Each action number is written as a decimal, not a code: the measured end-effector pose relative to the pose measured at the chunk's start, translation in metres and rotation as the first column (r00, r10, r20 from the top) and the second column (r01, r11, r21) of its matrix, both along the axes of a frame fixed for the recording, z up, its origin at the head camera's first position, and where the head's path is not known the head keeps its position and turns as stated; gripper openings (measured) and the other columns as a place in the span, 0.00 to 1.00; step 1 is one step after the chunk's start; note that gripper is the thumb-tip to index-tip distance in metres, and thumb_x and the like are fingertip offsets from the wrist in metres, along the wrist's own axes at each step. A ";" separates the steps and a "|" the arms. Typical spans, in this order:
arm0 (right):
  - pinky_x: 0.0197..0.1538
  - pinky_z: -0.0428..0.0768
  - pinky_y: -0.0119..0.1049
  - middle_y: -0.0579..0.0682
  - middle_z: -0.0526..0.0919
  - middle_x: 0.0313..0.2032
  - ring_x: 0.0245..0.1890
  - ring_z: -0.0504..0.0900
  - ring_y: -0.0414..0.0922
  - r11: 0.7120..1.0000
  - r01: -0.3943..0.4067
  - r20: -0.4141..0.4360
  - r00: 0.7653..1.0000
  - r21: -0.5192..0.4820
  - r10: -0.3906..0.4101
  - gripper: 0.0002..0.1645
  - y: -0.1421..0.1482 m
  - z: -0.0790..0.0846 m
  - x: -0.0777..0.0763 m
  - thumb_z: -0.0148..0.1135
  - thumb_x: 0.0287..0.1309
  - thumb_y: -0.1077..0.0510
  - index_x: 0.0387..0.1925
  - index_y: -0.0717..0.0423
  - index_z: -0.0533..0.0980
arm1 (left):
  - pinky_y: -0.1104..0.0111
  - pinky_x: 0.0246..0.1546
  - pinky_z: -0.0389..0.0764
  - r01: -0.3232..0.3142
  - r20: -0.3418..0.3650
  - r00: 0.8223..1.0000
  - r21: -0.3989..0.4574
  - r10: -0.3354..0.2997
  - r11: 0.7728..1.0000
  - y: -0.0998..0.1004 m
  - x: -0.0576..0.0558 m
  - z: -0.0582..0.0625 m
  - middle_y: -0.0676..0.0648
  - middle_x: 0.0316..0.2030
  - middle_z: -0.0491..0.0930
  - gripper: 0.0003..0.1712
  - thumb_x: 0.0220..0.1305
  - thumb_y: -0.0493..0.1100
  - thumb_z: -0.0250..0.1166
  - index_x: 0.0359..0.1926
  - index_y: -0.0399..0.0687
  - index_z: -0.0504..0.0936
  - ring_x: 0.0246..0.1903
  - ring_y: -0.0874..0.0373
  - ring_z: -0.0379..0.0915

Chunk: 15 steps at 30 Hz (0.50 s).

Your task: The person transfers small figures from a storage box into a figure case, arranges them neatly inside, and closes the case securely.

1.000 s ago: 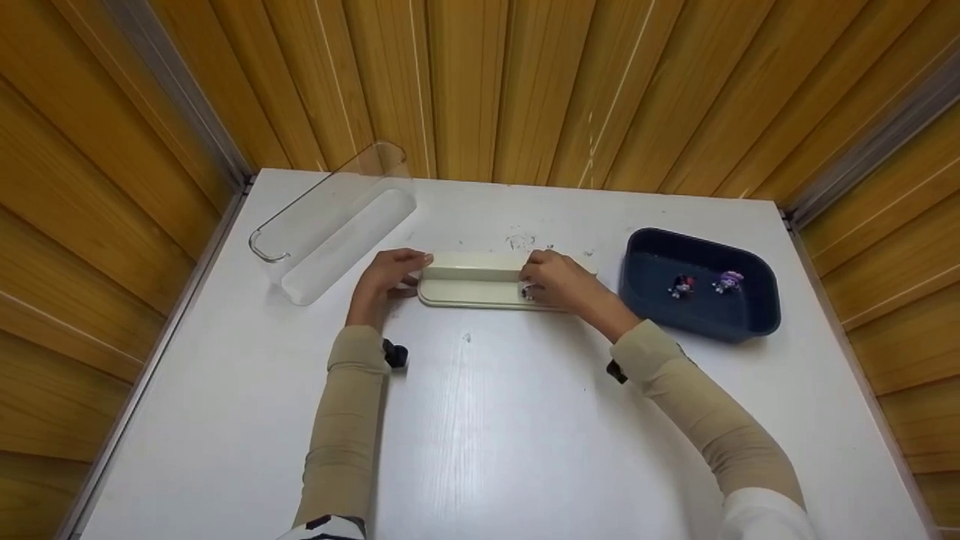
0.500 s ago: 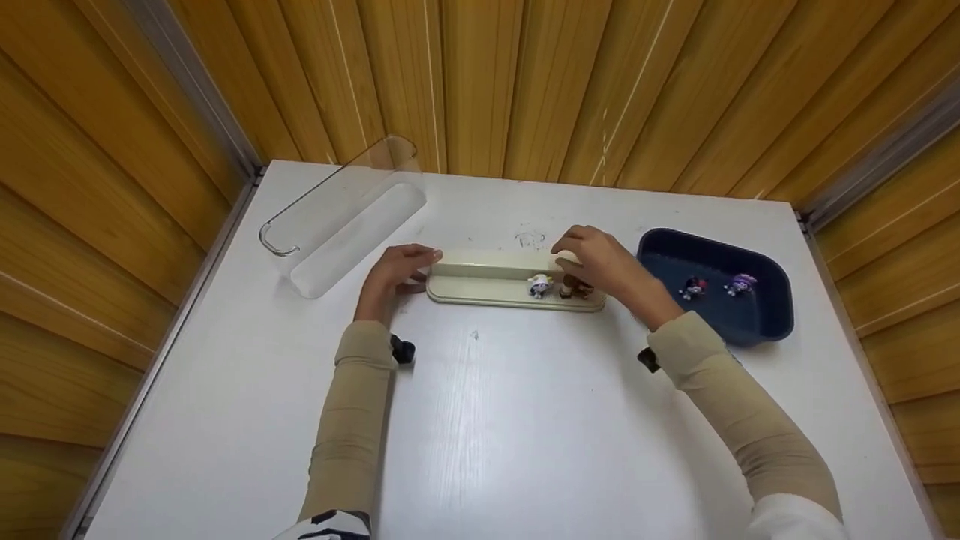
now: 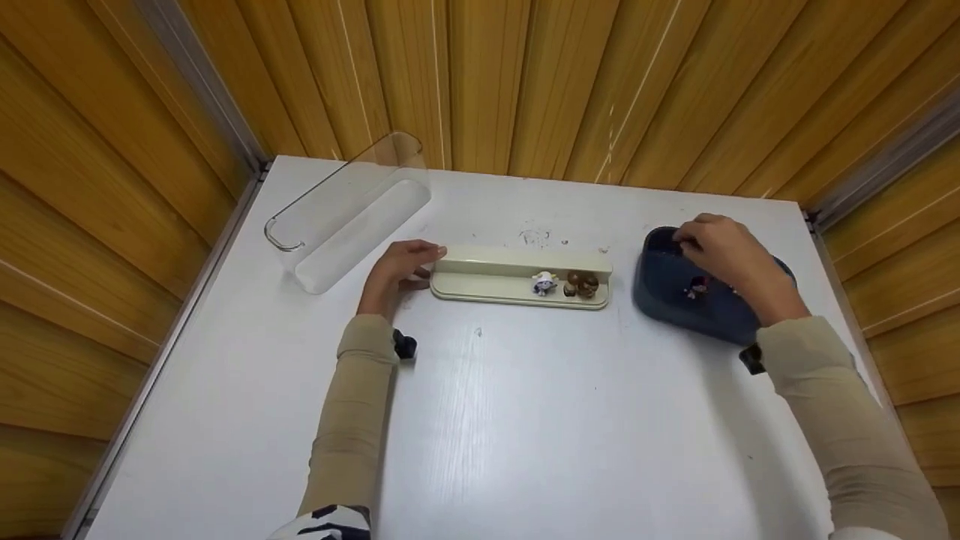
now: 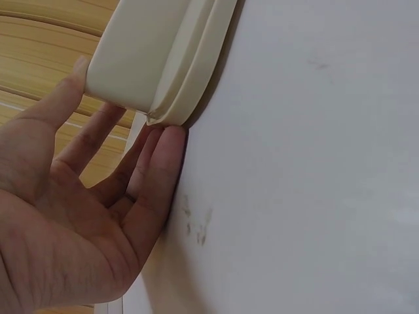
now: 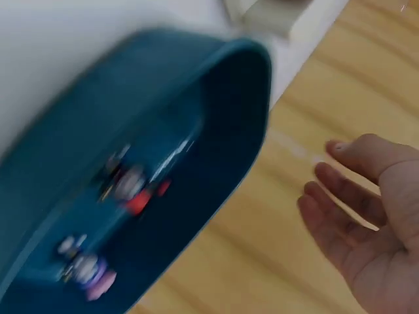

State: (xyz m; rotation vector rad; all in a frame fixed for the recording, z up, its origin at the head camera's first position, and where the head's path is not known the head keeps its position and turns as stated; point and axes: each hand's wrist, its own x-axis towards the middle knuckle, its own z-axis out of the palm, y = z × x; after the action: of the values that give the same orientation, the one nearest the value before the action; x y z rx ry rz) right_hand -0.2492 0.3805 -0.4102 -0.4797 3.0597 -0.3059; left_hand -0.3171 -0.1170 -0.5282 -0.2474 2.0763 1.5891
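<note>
A long cream display base [image 3: 480, 289] with a raised back ledge lies mid-table. A small figurine with a white head [image 3: 544, 283] and a brown one [image 3: 583, 284] stand at its right end. My left hand [image 3: 400, 266] holds the base's left end, thumb at the raised ledge and fingertips against the lower rim in the left wrist view. Over the dark blue bin [image 5: 118, 78] hovers my right hand [image 3: 724, 247], fingers loosely bent around nothing. Two figurines lie inside: one with red parts [image 5: 132, 188], one with a purple and pink top [image 5: 90, 273]; both are blurred.
A clear plastic cover [image 3: 352, 206] lies slanted at the back left of the white table [image 3: 487, 420]. Wood-patterned walls [image 3: 480, 90] stand behind and at both sides.
My right hand has let go of the white-headed figurine on the cream base and moved right, over the blue bin. My left hand stays at the base's end.
</note>
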 end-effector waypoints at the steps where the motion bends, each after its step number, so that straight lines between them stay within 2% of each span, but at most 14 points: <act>1: 0.54 0.78 0.62 0.68 0.81 0.49 0.50 0.80 0.64 1.000 0.021 0.011 1.000 0.009 -0.021 0.14 0.010 0.001 0.003 0.60 0.66 0.68 0.52 0.69 0.80 | 0.64 0.47 0.85 0.004 0.004 1.000 -0.003 -0.004 1.000 -0.001 0.000 0.000 0.44 0.54 0.81 0.29 0.64 0.58 0.72 0.60 0.49 0.82 0.47 0.51 0.79; 5: 0.52 0.76 0.65 0.72 0.81 0.47 0.48 0.79 0.67 0.994 0.109 0.042 0.993 0.017 -0.110 0.14 0.046 0.001 0.008 0.59 0.66 0.69 0.51 0.71 0.79 | 0.63 0.47 0.85 0.010 -0.004 1.000 -0.007 -0.010 1.000 -0.002 0.000 0.000 0.44 0.54 0.81 0.28 0.65 0.58 0.71 0.60 0.49 0.82 0.47 0.51 0.79; 9: 0.53 0.74 0.68 0.76 0.80 0.47 0.48 0.78 0.69 0.985 0.171 0.121 0.978 0.015 -0.171 0.15 0.076 -0.005 0.009 0.57 0.67 0.69 0.52 0.74 0.77 | 0.62 0.47 0.85 0.010 -0.009 1.000 -0.002 -0.010 1.000 -0.001 -0.001 0.001 0.44 0.53 0.81 0.28 0.64 0.58 0.72 0.59 0.49 0.82 0.47 0.50 0.79; 15: 0.55 0.73 0.70 0.78 0.78 0.49 0.47 0.76 0.70 0.982 0.183 0.267 0.945 0.039 -0.187 0.19 0.108 -0.015 0.005 0.59 0.67 0.65 0.53 0.77 0.75 | 0.63 0.48 0.85 0.027 0.006 1.000 0.004 -0.027 1.000 0.001 0.000 0.002 0.44 0.54 0.81 0.29 0.65 0.58 0.71 0.61 0.48 0.80 0.47 0.51 0.79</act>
State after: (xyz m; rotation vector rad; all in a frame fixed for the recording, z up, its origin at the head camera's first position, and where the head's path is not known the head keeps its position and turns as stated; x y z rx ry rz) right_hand -0.2441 0.4887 -0.4255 -0.1338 2.8393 -0.3247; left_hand -0.3173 -0.1161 -0.5263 -0.2218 2.0634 1.5741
